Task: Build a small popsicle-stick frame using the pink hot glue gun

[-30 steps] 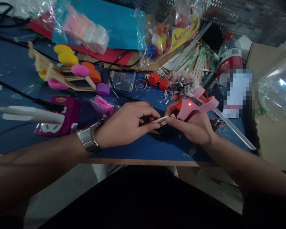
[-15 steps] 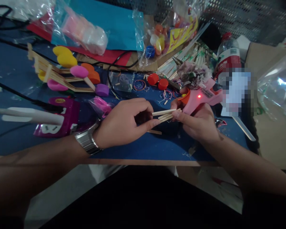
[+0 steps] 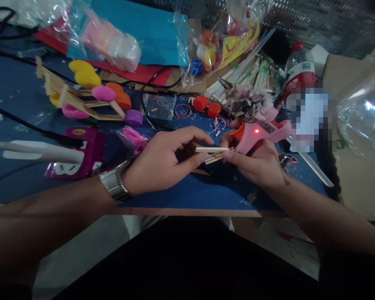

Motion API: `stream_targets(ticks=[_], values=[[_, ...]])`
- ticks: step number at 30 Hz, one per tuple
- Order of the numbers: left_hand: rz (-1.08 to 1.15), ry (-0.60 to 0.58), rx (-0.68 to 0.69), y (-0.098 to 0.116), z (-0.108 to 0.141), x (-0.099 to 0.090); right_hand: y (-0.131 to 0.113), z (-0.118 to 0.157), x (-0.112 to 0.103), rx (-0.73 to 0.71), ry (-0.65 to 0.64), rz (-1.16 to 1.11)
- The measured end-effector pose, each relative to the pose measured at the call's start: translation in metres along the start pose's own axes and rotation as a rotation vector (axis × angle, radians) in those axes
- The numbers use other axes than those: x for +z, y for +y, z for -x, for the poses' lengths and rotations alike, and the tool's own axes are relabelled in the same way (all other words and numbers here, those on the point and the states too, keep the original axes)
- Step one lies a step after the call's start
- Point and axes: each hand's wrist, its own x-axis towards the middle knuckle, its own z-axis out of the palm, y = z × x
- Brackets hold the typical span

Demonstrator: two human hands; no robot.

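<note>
My left hand point(image 3: 162, 160), wearing a metal watch point(image 3: 116, 183), has its thumb against the left ends of several short wooden sticks point(image 3: 214, 150); its index finger is raised off them and its other fingers curl behind, partly hidden. Between thumb and fingertips my right hand point(image 3: 256, 162) pinches the right ends of these sticks. That same hand also grips a pink hot glue gun point(image 3: 253, 135) with an orange trigger and a lit red light. Fluffy grey residue point(image 3: 248, 100) surrounds the gun's nozzle end. Another wooden stick point(image 3: 201, 171) lies on the blue tabletop below my left thumb.
At left stand a wooden-stick frame point(image 3: 81, 106) with coloured foam shapes and a purple power strip point(image 3: 93, 150) with a cable. Red caps point(image 3: 201, 103), rubber bands point(image 3: 183, 111) and a stick pile point(image 3: 259, 75) lie behind. A bottle point(image 3: 300, 68) and cardboard point(image 3: 359, 175) are at right.
The sticks have tilted and now lie nearer level, with one apart above the others. My left index finger has lifted. The glue gun has shifted slightly left and down.
</note>
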Motion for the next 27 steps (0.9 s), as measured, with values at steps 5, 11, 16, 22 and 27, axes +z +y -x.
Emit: stream_targets(ticks=[5, 11, 16, 22, 27], values=[[0.042, 0.056, 0.035, 0.004, 0.000, -0.004, -0.002, 0.000, 0.001, 0.015, -0.013, -0.018], [0.167, 0.204, 0.031, -0.002, -0.003, -0.005, 0.008, 0.001, 0.000, -0.014, -0.009, -0.093], [0.182, 0.205, 0.017, -0.009, -0.006, -0.006, 0.017, 0.000, -0.001, -0.070, -0.040, -0.221], [0.136, 0.132, 0.059, -0.009, -0.005, -0.005, 0.016, 0.001, 0.000, -0.107, -0.065, -0.282], [0.230, 0.144, -0.002, -0.007, -0.006, -0.003, 0.015, 0.003, -0.001, -0.057, -0.033, -0.200]])
